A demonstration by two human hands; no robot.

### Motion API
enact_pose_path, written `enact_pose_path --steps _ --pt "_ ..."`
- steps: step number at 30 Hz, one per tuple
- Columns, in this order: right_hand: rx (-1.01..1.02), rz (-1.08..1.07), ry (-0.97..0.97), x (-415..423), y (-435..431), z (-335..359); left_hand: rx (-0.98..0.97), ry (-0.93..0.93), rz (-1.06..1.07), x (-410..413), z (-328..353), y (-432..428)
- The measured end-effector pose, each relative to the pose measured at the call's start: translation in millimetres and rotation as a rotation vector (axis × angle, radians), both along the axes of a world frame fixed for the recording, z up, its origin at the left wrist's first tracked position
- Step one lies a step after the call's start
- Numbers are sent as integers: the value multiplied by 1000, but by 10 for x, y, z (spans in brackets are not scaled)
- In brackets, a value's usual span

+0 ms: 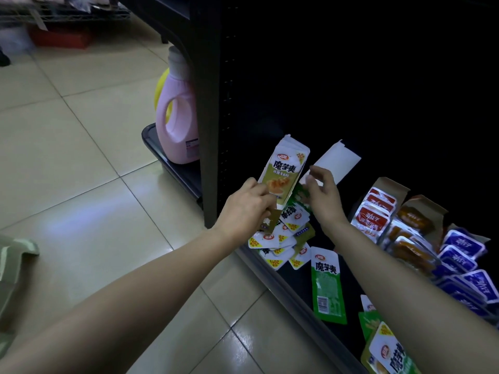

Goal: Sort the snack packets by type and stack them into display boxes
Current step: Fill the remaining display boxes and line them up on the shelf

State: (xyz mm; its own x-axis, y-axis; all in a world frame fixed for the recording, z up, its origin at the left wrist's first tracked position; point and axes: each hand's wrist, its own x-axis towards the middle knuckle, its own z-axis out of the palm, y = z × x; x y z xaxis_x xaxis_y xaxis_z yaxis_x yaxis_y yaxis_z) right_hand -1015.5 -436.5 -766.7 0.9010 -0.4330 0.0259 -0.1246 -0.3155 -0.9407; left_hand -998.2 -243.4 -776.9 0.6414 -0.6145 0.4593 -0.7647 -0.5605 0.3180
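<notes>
My left hand (247, 203) grips a stack of olive-green and white snack packets (283, 171), held upright above the bottom shelf. My right hand (322, 194) reaches in beside the stack and pinches the edge of a green packet (298, 194) just below it. A heap of the same olive packets (280, 238) lies under both hands. One bright green packet (326, 282) lies flat nearer me. A white box flap (336, 164) stands open behind my right hand.
Display boxes of red packets (375, 211), orange packets (410, 238) and blue packets (464, 265) stand to the right on the dark shelf (297, 300). More green packets (386, 346) lie at the lower right. A pink detergent bottle (176, 114) stands left of the shelf post (208, 130).
</notes>
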Motion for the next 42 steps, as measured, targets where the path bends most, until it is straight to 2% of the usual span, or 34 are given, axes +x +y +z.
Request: enact_pose_path --steps 3,5,7,10,13,25,31,37,42 --pt "-182 21 120 -43 -217 -86 -4 -19 27 22 20 -110" --pt "-244 132 315 -42 -306 -164 13 -31 40 34 12 -170" --pt "-431 190 450 -34 -347 -268 33 -48 41 48 2 -212" --pt "-780 113 428 -51 -464 -365 46 -73 45 64 -17 -287" --pt "-968 68 384 -137 -645 -355 52 -93 53 64 -51 -386" --pt "-1049 193 472 -655 -1055 -226 70 -100 21 151 -202 -1107" --pt "-1051 153 559 -837 -1180 -166 105 -39 35 116 -341 -1500" --pt "-1049 111 590 -1017 -1302 -173 119 11 -45 17 -476 -1775" --pt "-1041 74 628 -1052 -1347 -205 100 135 -137 -65 -595 -1848"
